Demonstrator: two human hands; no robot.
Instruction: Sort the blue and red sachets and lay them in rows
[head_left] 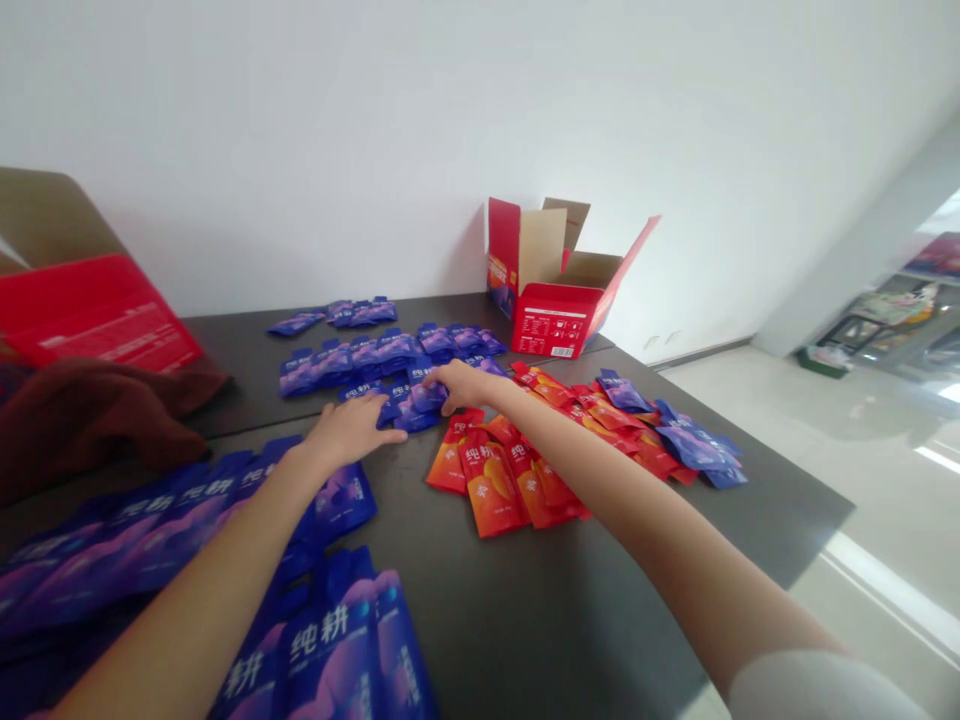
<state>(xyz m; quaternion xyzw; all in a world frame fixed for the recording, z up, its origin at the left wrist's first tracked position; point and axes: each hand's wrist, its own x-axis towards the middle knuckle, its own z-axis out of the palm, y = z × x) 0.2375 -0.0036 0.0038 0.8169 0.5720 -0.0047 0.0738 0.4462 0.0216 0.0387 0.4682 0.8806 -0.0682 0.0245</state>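
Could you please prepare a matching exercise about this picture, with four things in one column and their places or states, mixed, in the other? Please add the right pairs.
Things
1. right hand
2. brown cloth
3. orange-red pouches
4. red carton with the barcode

Places or states
A. stands near the white wall with its flaps open
B. lies crumpled at the left side of the view
C. is at a blue-purple pouch
D. lie in a loose, overlapping pile on the dark table

Right pairs: 1-C, 2-B, 3-D, 4-A

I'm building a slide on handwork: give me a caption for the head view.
Left hand and right hand at a row of blue pouches, orange pouches nearby on a dark table.
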